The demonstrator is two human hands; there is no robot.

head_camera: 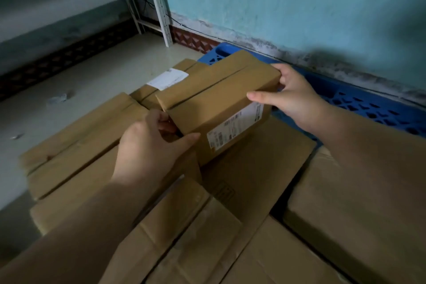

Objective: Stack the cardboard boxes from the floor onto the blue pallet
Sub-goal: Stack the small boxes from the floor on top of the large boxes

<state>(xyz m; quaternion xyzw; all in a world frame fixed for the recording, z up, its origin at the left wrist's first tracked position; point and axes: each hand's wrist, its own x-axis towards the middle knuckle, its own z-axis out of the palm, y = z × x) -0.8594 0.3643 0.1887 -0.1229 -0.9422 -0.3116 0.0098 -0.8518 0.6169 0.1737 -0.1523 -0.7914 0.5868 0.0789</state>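
Note:
I hold a small cardboard box [214,94] with a white label on its side, above a layer of stacked boxes. My left hand [152,145] grips its near left corner. My right hand [292,97] grips its far right end, thumb lying along the top edge. The blue pallet [359,101] shows behind and to the right of the box, along the wall. Another box with a white label [168,80] lies just behind the held one. Several larger cardboard boxes [249,168] fill the area below my arms.
A white metal shelf rack [159,4] stands at the back left by the teal wall [299,2]. Pale floor [76,90] lies to the left, with small scraps of litter on it. A big box [359,210] sits at the right.

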